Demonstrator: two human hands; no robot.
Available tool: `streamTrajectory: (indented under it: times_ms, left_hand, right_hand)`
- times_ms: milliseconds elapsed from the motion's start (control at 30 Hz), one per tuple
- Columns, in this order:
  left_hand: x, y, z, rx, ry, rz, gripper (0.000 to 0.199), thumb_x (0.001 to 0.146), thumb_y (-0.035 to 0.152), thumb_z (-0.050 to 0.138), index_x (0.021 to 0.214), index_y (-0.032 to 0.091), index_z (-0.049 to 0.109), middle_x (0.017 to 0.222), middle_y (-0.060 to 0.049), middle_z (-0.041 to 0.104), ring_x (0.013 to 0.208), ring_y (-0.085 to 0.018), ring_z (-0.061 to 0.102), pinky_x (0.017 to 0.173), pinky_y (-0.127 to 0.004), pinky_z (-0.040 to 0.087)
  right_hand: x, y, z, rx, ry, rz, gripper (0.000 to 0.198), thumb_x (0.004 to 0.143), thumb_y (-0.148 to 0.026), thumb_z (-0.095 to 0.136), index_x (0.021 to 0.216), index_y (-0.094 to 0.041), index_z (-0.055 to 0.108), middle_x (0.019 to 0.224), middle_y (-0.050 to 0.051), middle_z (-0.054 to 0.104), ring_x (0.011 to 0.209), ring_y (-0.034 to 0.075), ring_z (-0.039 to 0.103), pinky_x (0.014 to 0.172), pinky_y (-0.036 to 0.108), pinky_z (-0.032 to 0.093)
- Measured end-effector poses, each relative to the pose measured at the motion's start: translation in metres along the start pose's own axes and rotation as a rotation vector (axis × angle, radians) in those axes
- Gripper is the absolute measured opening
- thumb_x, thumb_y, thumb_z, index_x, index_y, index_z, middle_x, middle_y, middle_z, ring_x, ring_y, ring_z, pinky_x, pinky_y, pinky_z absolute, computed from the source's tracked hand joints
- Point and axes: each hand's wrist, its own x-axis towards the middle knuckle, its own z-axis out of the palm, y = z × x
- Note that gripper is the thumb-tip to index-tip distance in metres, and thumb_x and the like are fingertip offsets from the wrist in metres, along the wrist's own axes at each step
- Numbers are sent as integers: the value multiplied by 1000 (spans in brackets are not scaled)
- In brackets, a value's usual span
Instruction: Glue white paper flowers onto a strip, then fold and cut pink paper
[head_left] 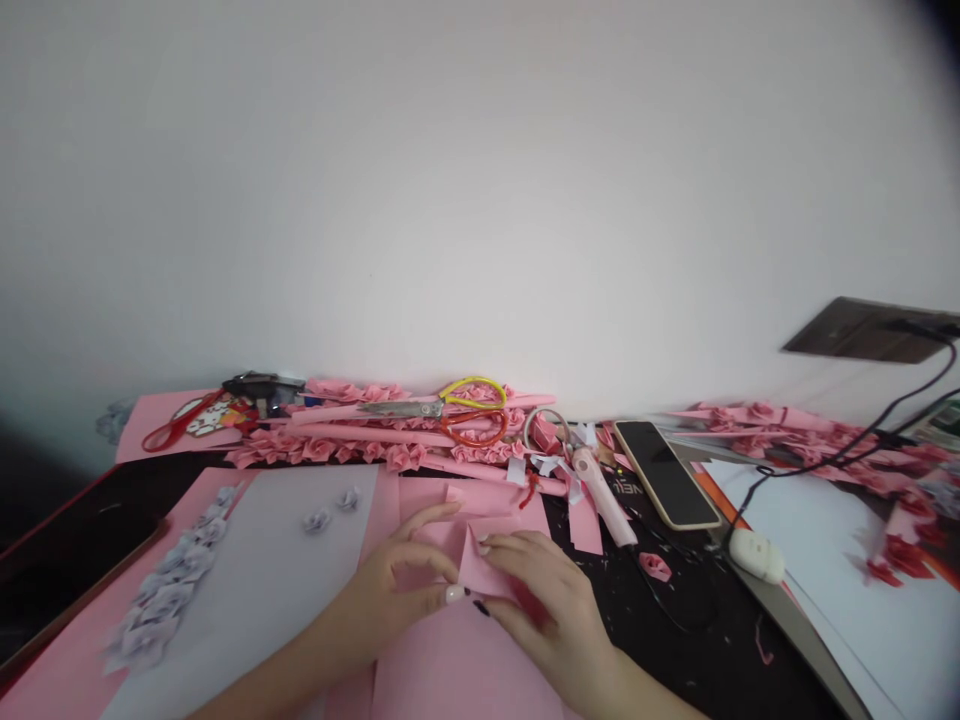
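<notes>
Between my hands is a partly folded piece of pink paper [487, 572], raised over larger pink sheets [469, 670]. My left hand [401, 580] pinches its left side, thumb and fingertips meeting near the fold. On the right, my right hand [547, 600] grips the other side, with fingers over the top and thumb below. Parts of the paper are hidden behind my fingers. Just beyond lie scissors [474, 410] with one yellow and one red handle, resting on pink paper flower stems [322, 447].
To the left, pale paper roses [166, 605] lie on a white sheet [277, 580]. At right are a pink glue gun [604, 497], a phone [666, 475], a white earbud case [756, 556] and white papers [840, 570]. Black cables [825, 462] run to a wall outlet [862, 330].
</notes>
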Motion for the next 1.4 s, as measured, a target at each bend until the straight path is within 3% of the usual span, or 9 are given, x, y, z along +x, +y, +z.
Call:
streamTrajectory:
  times_ms: [133,233,433,567,833,1000,1167,1267,1400]
  left_hand:
    - [0,0,0,20,25,-2,9,76,29,61,73,23,66,135,-4,40,125,-25,35,104,-49,27]
    - [0,0,1,24,51,-6,8,76,29,60,74,24,66,133,-3,42,126,-24,34,104,-47,27]
    - [0,3,2,32,62,-47,7,76,26,60,75,24,66,134,-2,41,125,-24,36,104,-44,28]
    - [-2,5,3,60,74,-77,8,75,24,59,74,25,67,134,-1,41,125,-24,35,104,-43,28]
    - [-2,1,2,208,152,-33,12,79,23,53,79,25,65,132,-1,41,121,-22,39,101,-41,33]
    - [-5,-2,-2,457,240,114,16,82,24,50,90,26,63,136,-1,36,125,-25,31,102,-47,31]
    - [-3,6,-5,605,200,224,14,82,24,51,78,24,64,123,-2,51,124,-26,31,102,-53,25]
    - [-2,6,-5,584,178,212,11,80,23,53,77,24,64,102,-4,60,115,-25,40,96,-47,34]
    - [-3,3,-4,545,149,196,9,79,21,56,77,23,64,86,-3,62,104,-22,47,90,-41,39]
  right_hand:
    - [-4,2,-5,-135,52,22,45,77,-17,59,120,-17,48,117,13,55,111,25,48,91,42,43]
    - [-6,5,-5,-217,22,-10,44,75,-22,62,118,-18,50,116,12,56,113,28,45,92,46,41]
    - [-4,6,2,-174,-70,-14,32,76,-15,59,108,-16,57,93,8,66,88,21,58,77,34,50]
    - [-7,6,3,-150,-109,11,27,81,-9,49,106,-18,57,92,7,67,76,17,61,70,30,50]
    - [-11,15,5,-21,52,404,22,83,-18,46,103,-16,54,66,2,61,51,12,56,47,20,46]
    - [-5,13,1,141,76,427,15,84,-21,46,92,-17,57,74,5,64,62,14,61,53,21,49]
    - [-3,14,1,316,110,475,13,85,-24,47,92,-17,55,74,4,64,68,15,62,57,22,49]
    - [-4,17,3,379,89,491,14,85,-22,45,97,-18,52,79,5,65,69,15,62,58,23,49]
    - [-4,17,-1,126,140,347,23,83,-17,47,106,-19,49,99,9,61,84,19,60,72,32,49]
